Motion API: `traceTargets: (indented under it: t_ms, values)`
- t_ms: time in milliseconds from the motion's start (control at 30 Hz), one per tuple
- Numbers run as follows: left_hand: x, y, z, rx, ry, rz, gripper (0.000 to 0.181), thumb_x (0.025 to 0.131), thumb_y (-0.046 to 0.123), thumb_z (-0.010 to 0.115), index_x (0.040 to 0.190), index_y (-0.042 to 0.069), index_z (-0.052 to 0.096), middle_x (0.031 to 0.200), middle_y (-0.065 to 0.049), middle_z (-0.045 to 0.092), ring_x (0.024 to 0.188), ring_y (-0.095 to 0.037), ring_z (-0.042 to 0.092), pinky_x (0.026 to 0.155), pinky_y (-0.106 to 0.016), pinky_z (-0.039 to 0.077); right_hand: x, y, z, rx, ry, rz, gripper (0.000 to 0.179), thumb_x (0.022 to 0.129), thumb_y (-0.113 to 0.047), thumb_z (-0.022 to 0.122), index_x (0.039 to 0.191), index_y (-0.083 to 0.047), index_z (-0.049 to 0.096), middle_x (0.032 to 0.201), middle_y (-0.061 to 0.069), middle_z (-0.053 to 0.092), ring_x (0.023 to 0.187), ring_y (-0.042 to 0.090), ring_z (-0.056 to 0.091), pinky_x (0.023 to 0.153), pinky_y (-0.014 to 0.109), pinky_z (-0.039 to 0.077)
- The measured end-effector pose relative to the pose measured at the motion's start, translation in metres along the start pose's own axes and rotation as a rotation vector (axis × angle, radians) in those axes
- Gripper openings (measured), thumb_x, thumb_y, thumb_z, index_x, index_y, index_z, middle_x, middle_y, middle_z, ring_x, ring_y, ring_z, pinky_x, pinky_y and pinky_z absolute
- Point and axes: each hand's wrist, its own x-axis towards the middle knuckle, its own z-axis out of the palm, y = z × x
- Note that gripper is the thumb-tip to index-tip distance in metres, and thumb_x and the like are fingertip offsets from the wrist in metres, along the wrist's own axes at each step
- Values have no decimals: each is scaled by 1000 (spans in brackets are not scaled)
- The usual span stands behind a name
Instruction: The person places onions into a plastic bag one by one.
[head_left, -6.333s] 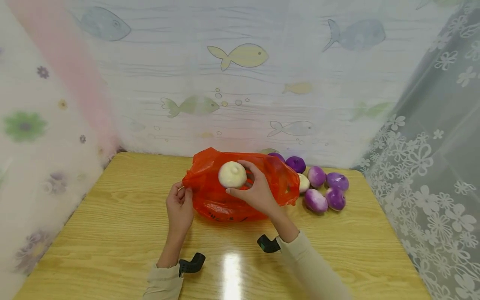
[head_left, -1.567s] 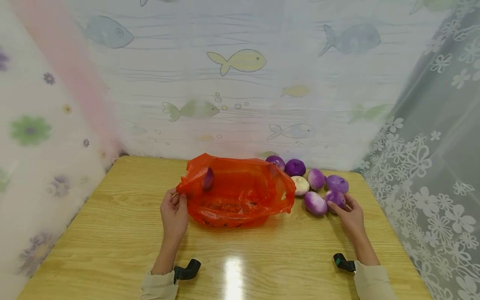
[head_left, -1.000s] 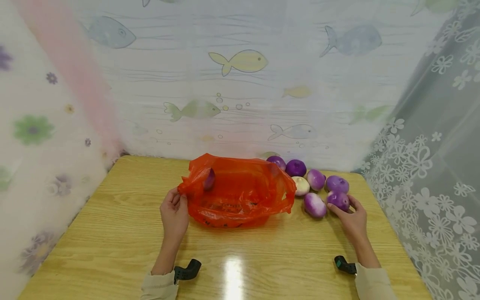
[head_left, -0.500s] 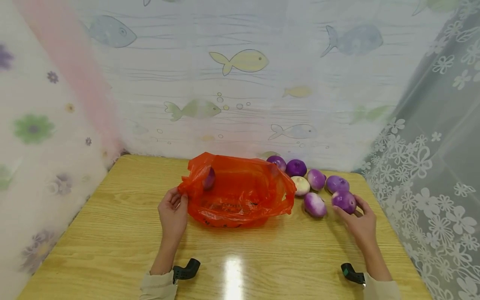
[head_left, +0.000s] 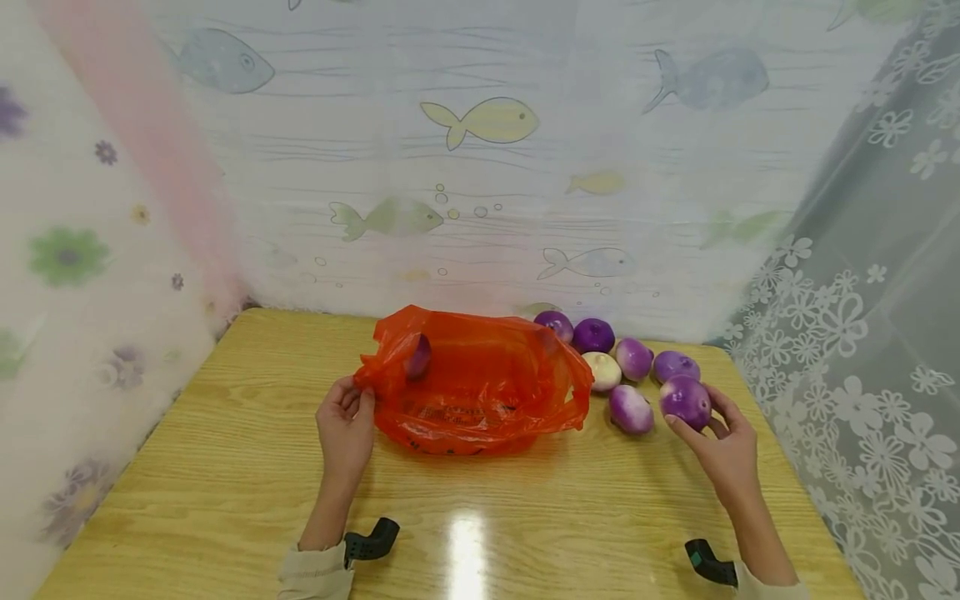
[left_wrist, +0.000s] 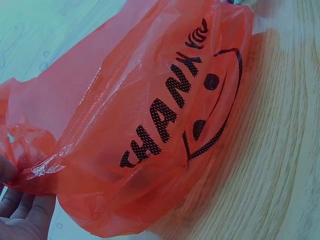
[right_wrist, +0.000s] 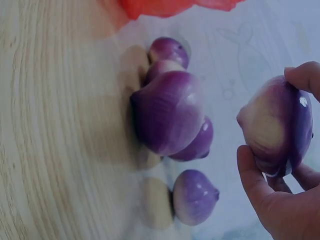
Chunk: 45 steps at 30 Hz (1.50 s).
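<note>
Grips the left end of the red bag (head_left: 465,433) with the left hand (head_left: 345,429), pinching the gathered plastic. Holds a purple onion (head_left: 686,402) between thumb and fingers of the right hand (head_left: 723,446), raised above the table (head_left: 225,450), well to the right of the bag. Seems, as a judgement, partway through the bagging. Shows at least one bagged onion (head_left: 417,357), purple inside the bag's left part; impossible to count any others there, hidden by the plastic. Leaves six loose onions (head_left: 632,409) on the table at the bag's right, including a pale onion (head_left: 602,372) just beside its right end and another partly behind that end. Probably leaves these six, plus the held one, to go in. Reads "THANK YOU" in black lettering (left_wrist: 161,112) across the bag's outer side, next to a simple drawn face (left_wrist: 211,81). Bears further dark print near the bag's opening, too small to read. Shows no brand or label on the onions.
</note>
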Motion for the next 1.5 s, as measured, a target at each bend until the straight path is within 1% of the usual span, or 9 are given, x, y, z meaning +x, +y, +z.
traceTargets:
  t_ms: [133,200,333,600,767,933,1233,1367,1500]
  values:
    - [-1,0,0,-18,-1,-6,16,98,-7,57,111,-15,62,94,2,70,83,0,68,76,-12,56,-6,-7,1,85,-25,-51,77,87,-4,79,153,-9,41,131,-15,46,112,-7,55,83,6,50]
    - [-1,-1,-1,-27,-3,-5,16,98,-7,57,111,-15,61,93,6,69,84,0,68,77,-12,56,-9,-9,2,115,-31,-74,76,86,-1,79,152,-9,42,132,-14,47,113,-6,55,84,7,51]
    - [-1,-2,-1,-43,-1,-6,16,97,-8,58,111,-16,61,92,8,69,84,-1,68,77,-12,56,-16,-15,4,157,-35,-109,76,85,4,78,152,-9,44,133,-13,48,113,-3,56,84,8,52]
    - [0,-3,-1,-45,-2,0,16,96,-8,59,109,-17,60,91,10,68,85,-1,67,78,-12,55,-30,-22,20,274,-93,-246,73,81,21,70,145,-8,52,139,-2,49,116,5,58,84,15,56]
    - [-1,-2,-1,-59,-6,-2,16,95,-9,60,109,-18,60,91,8,68,85,-1,68,78,-13,56,-37,-22,36,307,-118,-287,76,78,26,68,144,-9,53,141,3,48,119,8,57,86,19,57]
    - [-2,-1,-1,-43,-13,-18,16,95,-8,62,109,-15,62,91,7,67,85,-3,68,79,-14,56,-42,-24,49,332,-130,-336,77,76,28,66,146,-2,50,141,8,49,121,11,57,90,20,56]
    - [-2,-2,0,-58,-20,-29,17,94,-9,64,109,-15,61,92,7,67,85,-3,68,79,-14,57,-45,-34,61,400,-139,-410,78,72,32,64,144,4,49,141,11,49,121,15,58,90,22,57]
    - [-2,-3,0,-78,-10,-25,17,93,-9,65,108,-17,60,89,7,67,83,-2,68,78,-14,57,-46,-37,69,419,-181,-452,79,72,32,65,144,7,46,141,10,50,124,15,57,93,23,56]
    - [-1,-4,1,-94,-6,-22,18,92,-11,65,107,-19,59,87,8,67,82,-2,68,77,-13,56,-46,-40,78,401,-225,-453,80,74,29,67,146,7,43,142,5,51,126,14,57,96,24,54]
